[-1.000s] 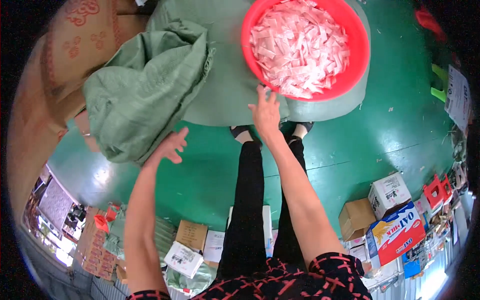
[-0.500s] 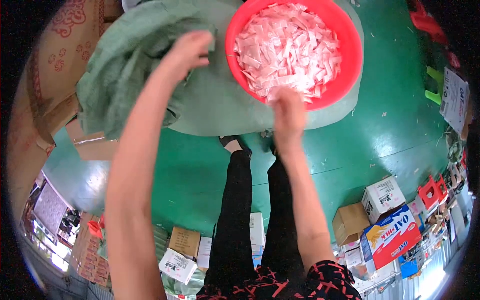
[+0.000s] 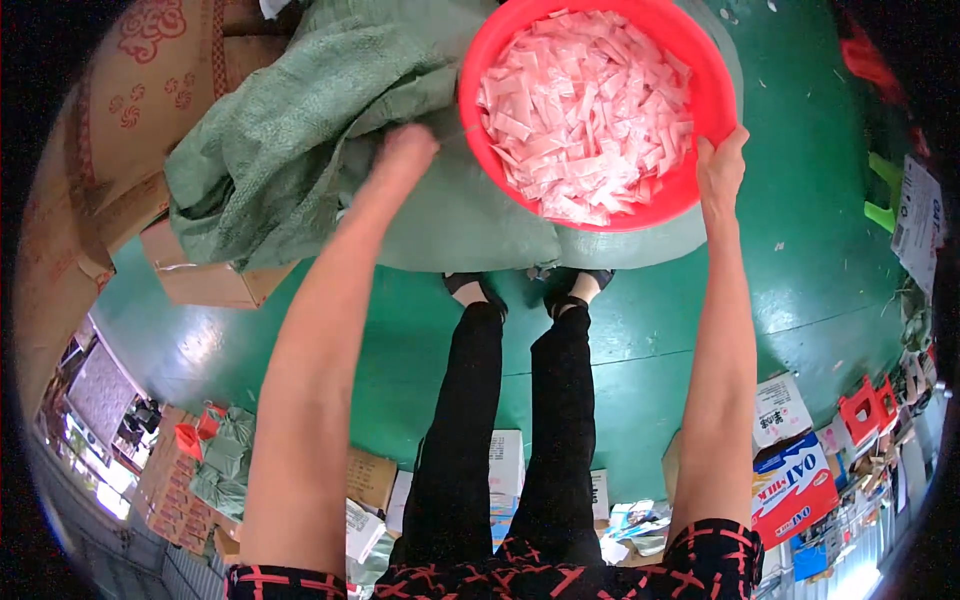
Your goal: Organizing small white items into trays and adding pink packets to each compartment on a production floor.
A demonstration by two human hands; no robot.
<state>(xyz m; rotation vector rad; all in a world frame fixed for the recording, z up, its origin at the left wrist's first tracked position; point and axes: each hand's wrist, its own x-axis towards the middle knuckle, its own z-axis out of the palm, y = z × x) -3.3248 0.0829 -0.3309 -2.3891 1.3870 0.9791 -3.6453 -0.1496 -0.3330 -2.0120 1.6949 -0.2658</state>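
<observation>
A round red plastic basin (image 3: 728,90) stands on a green woven cloth (image 3: 440,235). It is heaped with small pinkish-white packets (image 3: 585,115). On the basin's right rim, my right hand (image 3: 722,168) is closed, thumb on the inner side and fingers over the outside. A crumpled green woven sack (image 3: 270,140) lies to the left of the basin. Between sack and basin is my left hand (image 3: 405,155), beside the sack's open edge. Motion smears its fingers, so whether they pinch the sack or anything else is unclear.
Large brown cartons (image 3: 150,90) line the left side, with a smaller carton (image 3: 215,275) below the sack. Behind my feet stand more boxes, including a red and blue carton (image 3: 795,490). A red stool (image 3: 865,405) is at the right. The floor is green.
My right hand has gone from the basin's near edge to its right rim and taken hold there. The left hand has dropped lower and nearer to me. The sack's folds have shifted.
</observation>
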